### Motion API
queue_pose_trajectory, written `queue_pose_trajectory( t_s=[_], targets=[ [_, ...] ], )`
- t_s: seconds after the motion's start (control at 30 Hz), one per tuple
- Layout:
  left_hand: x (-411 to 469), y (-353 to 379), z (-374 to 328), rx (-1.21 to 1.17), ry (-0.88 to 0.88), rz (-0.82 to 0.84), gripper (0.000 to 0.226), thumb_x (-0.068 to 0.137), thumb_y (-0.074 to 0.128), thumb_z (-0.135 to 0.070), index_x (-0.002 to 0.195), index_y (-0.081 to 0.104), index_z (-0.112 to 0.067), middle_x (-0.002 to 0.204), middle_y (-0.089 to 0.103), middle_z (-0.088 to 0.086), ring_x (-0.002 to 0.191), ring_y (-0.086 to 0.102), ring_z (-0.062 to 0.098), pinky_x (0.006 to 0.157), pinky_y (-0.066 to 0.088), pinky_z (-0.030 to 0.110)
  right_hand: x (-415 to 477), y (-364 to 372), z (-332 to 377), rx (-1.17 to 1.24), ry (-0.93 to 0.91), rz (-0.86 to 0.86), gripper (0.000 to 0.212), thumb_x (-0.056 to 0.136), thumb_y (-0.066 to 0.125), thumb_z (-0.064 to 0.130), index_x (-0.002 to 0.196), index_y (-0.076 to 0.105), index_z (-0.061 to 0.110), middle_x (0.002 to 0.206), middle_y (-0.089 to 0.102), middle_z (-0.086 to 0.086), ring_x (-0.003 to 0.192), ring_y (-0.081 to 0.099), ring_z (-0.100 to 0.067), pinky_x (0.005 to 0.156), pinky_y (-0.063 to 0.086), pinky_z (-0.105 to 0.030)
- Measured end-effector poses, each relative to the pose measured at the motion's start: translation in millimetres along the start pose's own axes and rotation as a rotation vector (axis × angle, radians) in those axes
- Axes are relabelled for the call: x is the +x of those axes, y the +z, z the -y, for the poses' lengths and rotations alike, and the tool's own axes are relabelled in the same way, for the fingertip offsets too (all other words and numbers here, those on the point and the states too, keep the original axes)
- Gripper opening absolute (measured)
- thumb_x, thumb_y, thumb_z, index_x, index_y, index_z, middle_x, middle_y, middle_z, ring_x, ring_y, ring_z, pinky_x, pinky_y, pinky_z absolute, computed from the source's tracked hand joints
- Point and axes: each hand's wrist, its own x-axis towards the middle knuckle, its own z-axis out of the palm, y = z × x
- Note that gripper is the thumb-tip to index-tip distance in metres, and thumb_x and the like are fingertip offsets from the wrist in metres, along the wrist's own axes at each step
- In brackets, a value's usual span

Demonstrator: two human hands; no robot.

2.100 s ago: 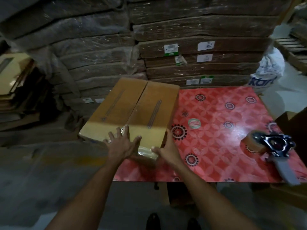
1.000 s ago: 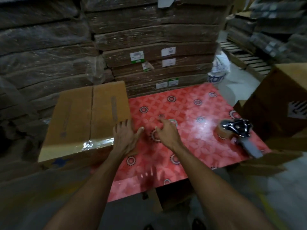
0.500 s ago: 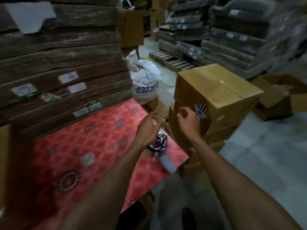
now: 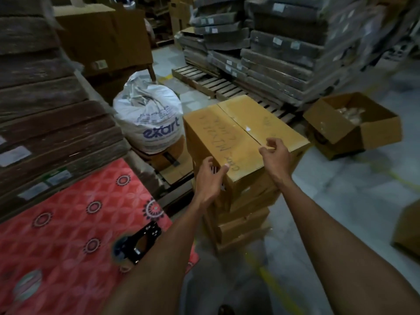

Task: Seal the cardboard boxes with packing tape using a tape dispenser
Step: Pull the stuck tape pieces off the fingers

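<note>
A closed cardboard box (image 4: 241, 135) with handwriting on its top sits on a stack of boxes right of the table. My left hand (image 4: 210, 177) reaches to its near left corner, fingers loosely spread, thumb at the top edge. My right hand (image 4: 276, 154) hovers over the near right part of the top, fingers relaxed, holding nothing. The tape dispenser (image 4: 137, 245) lies on the red patterned table (image 4: 63, 235) near its right edge, partly hidden by my left forearm.
A white sack (image 4: 150, 123) stands behind the table's corner. An open cardboard box (image 4: 354, 126) sits on the floor at right. Wrapped stacks of flat cardboard (image 4: 45, 98) rise at left, more stacks on pallets (image 4: 272, 53) behind. Another box (image 4: 409, 230) shows at the right edge.
I have turned right, away from the taped box on the table. Both hands left that box and moved across to the top box of the stack beside the table.
</note>
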Motion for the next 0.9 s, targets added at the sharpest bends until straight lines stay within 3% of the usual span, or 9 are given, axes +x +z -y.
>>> queue_pose_trajectory(
  t_s=[0.13,0.27,0.33,0.5,0.7,0.9],
  targets=[
    [17,36,-1,-0.102,-0.146,-0.005,0.108,0.082,0.065,-0.066,0.16,0.002,-0.027,0.165,0.022,-0.001,0.148,0.029,0.028,0.116,0.033,0.053,51,-28,-24,-0.059,0.101,-0.013,0.06,0.09,0.069,0.036,0.143,0.045,0.021,0.146,0.049,-0.008,0.132,0.046,-0.028,0.101,0.04,-0.037],
    [20,70,4,-0.091,-0.259,-0.05,0.112,0.09,0.066,-0.054,0.159,-0.014,-0.017,0.168,0.001,0.005,0.152,0.016,0.031,0.12,0.02,0.044,98,-48,-54,-0.117,0.196,-0.035,0.075,0.078,0.07,0.053,0.143,0.043,0.026,0.143,0.051,-0.006,0.133,0.046,-0.031,0.108,0.042,-0.055],
    [22,82,9,-0.071,-0.238,-0.082,0.113,0.089,0.068,-0.052,0.159,-0.013,-0.016,0.168,0.004,0.006,0.151,0.022,0.031,0.122,0.024,0.044,113,-51,-66,-0.15,0.239,-0.025,0.079,0.079,0.07,0.053,0.146,0.039,0.026,0.147,0.047,-0.007,0.138,0.042,-0.032,0.109,0.04,-0.058],
    [32,92,14,-0.097,-0.236,-0.114,0.113,0.08,0.074,-0.055,0.159,-0.002,-0.028,0.16,0.033,0.006,0.138,0.044,0.031,0.114,0.036,0.051,133,-52,-82,-0.178,0.275,-0.005,0.083,0.08,0.07,0.053,0.15,0.036,0.022,0.152,0.041,-0.007,0.142,0.036,-0.034,0.112,0.036,-0.059],
    [36,85,16,-0.169,-0.244,-0.116,0.123,0.051,0.075,-0.071,0.154,0.015,-0.038,0.144,0.055,-0.003,0.127,0.055,0.025,0.109,0.043,0.052,142,-47,-85,-0.161,0.257,-0.029,0.085,0.08,0.078,0.042,0.149,0.039,0.012,0.151,0.037,-0.01,0.136,0.041,-0.032,0.113,0.039,-0.048],
    [48,44,5,-0.265,-0.163,-0.171,0.127,0.044,0.082,-0.072,0.153,0.025,-0.041,0.147,0.052,-0.002,0.131,0.052,0.026,0.109,0.043,0.055,129,-37,-72,-0.061,0.219,-0.09,0.089,0.074,0.085,0.043,0.146,0.045,0.011,0.143,0.039,-0.009,0.13,0.045,-0.031,0.109,0.043,-0.047]
  ],
)
